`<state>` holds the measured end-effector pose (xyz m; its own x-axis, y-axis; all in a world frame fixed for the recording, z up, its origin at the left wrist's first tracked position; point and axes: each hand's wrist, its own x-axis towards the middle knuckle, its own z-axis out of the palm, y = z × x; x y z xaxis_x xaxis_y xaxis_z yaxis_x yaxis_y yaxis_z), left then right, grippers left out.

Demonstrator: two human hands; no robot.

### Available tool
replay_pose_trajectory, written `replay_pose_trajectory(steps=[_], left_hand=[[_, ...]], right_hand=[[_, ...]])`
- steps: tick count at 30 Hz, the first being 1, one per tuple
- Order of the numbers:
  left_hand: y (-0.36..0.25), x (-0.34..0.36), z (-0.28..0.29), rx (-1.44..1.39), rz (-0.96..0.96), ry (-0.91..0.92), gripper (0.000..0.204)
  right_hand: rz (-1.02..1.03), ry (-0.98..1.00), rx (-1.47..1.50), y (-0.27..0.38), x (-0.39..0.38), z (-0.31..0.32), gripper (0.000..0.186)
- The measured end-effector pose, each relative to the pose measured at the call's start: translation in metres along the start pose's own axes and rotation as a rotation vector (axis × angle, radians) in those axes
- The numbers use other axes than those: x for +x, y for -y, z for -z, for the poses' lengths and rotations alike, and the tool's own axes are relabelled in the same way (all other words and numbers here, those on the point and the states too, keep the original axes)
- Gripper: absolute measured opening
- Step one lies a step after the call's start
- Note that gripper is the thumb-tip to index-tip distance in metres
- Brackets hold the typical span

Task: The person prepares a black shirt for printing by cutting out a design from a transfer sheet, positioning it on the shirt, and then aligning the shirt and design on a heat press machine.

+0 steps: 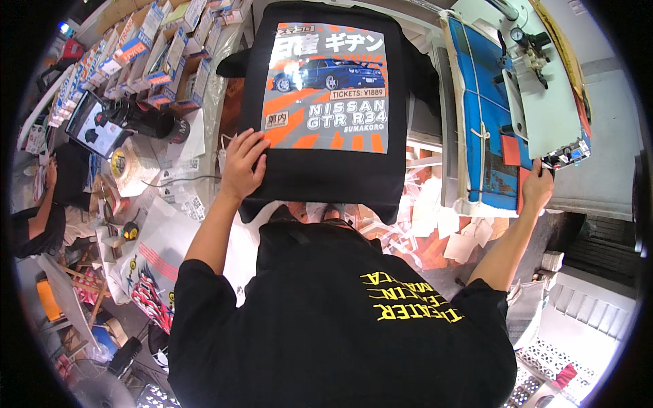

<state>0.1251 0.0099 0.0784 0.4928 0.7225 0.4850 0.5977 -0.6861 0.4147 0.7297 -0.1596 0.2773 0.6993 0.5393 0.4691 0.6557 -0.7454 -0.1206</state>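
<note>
A black T-shirt (326,178) lies spread flat in front of me, its sleeves hanging off both sides. On its chest is a glossy rectangular print (326,122) of a blue car over orange and grey rays. My left hand (243,165) rests at the print's lower left corner, fingers laid on the sheet and cloth. Out to the right, my right hand (537,189) closes at the front corner of a small control box (570,156) on a pale machine. Its fingertips touch the box's edge and are partly hidden.
Right of the shirt stands a blue padded board (479,102) with a tied cord, beside a pressure gauge (518,35). Boxes (143,47) crowd the left table near a laptop (95,126). Papers (469,241) litter the floor. Another person's arm (44,197) shows far left.
</note>
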Motion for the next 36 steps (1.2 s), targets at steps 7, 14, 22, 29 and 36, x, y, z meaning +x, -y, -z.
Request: replay_pose_trajectory(steps=[7, 14, 22, 29, 36], left_hand=[[0.0, -0.001, 0.001, -0.017, -0.025, -0.044, 0.033], [-0.006, 0.007, 0.007, -0.038, 0.046, 0.0, 0.033], [0.014, 0.005, 0.025, -0.27, 0.363, -0.207, 0.027], [0.042, -0.077, 0.052, -0.217, 0.538, -0.193, 0.025], [0.024, -0.154, 0.075, -0.159, 0.639, -0.261, 0.026]], right_hand=[[0.171, -0.034, 0.0, 0.061, -0.047, 0.015, 0.042], [0.404, -0.118, 0.297, 0.141, -0.114, 0.029, 0.029], [0.548, -0.21, 0.592, 0.24, -0.145, 0.051, 0.125], [0.621, -0.265, 0.589, 0.317, -0.185, 0.063, 0.118], [0.66, -0.329, 0.606, 0.354, -0.211, 0.075, 0.112]])
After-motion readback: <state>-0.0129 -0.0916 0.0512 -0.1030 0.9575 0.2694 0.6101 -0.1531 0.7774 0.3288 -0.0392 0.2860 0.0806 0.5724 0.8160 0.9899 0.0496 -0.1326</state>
